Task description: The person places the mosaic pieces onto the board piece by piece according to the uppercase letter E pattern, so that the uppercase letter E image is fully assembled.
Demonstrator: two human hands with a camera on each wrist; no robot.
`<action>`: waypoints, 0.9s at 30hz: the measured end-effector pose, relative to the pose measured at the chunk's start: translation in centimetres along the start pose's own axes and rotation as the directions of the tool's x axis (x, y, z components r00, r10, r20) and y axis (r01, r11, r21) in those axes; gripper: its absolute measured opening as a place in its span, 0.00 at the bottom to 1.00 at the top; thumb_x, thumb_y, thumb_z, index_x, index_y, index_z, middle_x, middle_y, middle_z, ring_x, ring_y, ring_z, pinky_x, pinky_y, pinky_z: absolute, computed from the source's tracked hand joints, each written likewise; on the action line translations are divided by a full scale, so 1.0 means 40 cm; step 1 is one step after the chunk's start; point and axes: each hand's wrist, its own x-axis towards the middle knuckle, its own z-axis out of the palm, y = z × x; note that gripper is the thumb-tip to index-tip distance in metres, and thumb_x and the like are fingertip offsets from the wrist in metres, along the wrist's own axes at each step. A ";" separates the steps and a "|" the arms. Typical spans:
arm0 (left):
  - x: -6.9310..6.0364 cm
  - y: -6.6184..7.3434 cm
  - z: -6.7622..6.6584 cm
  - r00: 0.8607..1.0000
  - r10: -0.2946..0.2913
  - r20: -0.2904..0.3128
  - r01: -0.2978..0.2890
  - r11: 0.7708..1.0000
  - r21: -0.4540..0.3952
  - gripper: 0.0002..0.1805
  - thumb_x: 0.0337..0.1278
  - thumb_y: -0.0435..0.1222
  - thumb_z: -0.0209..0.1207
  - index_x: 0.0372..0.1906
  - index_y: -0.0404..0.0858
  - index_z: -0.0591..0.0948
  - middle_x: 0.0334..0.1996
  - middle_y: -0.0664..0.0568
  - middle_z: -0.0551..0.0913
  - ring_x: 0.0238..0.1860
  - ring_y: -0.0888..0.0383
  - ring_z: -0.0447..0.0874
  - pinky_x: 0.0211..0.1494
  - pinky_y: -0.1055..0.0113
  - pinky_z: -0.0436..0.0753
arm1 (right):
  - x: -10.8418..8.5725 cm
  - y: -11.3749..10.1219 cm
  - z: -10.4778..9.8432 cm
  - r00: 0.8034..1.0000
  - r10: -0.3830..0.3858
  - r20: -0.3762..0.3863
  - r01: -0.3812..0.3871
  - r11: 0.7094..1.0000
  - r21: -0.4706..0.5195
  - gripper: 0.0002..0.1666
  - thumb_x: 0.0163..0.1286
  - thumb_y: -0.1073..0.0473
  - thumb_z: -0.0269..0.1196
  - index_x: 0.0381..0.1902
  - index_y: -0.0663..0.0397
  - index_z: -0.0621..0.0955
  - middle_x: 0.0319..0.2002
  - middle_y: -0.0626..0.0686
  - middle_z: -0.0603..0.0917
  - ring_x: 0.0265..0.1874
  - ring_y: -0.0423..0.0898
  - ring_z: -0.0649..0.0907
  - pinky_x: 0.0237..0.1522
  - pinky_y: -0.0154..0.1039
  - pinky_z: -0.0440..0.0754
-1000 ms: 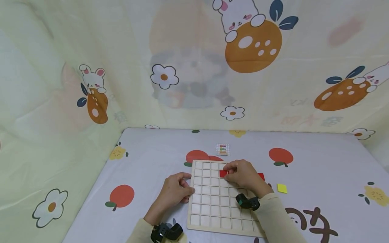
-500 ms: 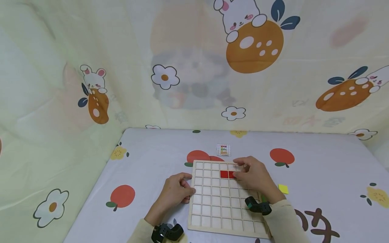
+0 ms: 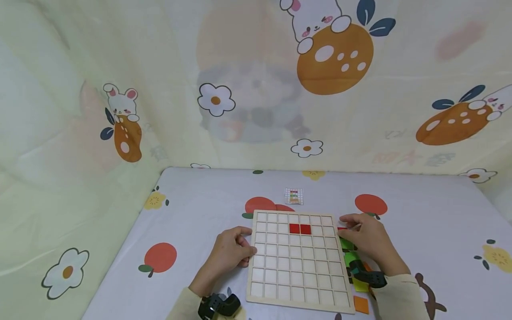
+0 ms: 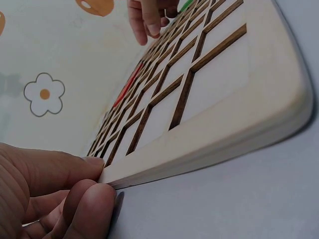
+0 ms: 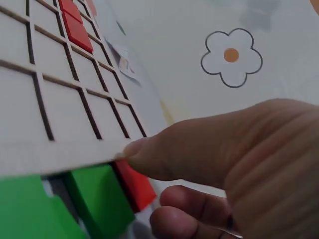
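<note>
A pale wooden grid board lies on the table, with two red square tiles side by side in its second row from the back. My left hand pinches the board's left edge; in the left wrist view the thumb is on top and curled fingers sit against the side. Beyond the board's right edge, my right hand has thumb and index finger parted around a loose red tile. The right wrist view shows the thumb tip over the board's edge, with the other fingertips below, apart from the tile.
Green tiles, a yellow tile and an orange tile lie along the board's right side, partly hidden by the right arm. Behind the board is a small printed card. A patterned curtain hangs at the back.
The second red tile has been set in a cell beside the first and let go. My right hand has moved right, off the board, uncovering both tiles. The left hand has stayed put.
</note>
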 end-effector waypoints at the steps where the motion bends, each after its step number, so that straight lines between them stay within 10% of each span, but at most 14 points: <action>1: 0.000 0.000 0.000 1.000 -0.001 0.000 0.001 1.000 0.001 0.27 0.56 0.27 0.72 0.62 0.28 0.79 0.26 0.50 0.81 0.16 0.62 0.79 0.22 0.69 0.84 | 0.000 0.003 -0.002 1.000 0.002 0.003 -0.002 1.000 -0.009 0.24 0.67 0.57 0.72 0.56 0.64 0.85 0.44 0.59 0.85 0.44 0.55 0.82 0.38 0.42 0.83; 27: 0.000 -0.001 0.000 1.000 -0.005 0.001 0.005 1.000 -0.008 0.27 0.55 0.27 0.72 0.62 0.29 0.79 0.26 0.50 0.81 0.17 0.62 0.79 0.22 0.69 0.85 | -0.006 -0.018 -0.028 0.977 0.201 0.072 -0.199 0.979 -0.044 0.20 0.65 0.55 0.73 0.44 0.68 0.84 0.36 0.59 0.85 0.38 0.54 0.79 0.35 0.45 0.82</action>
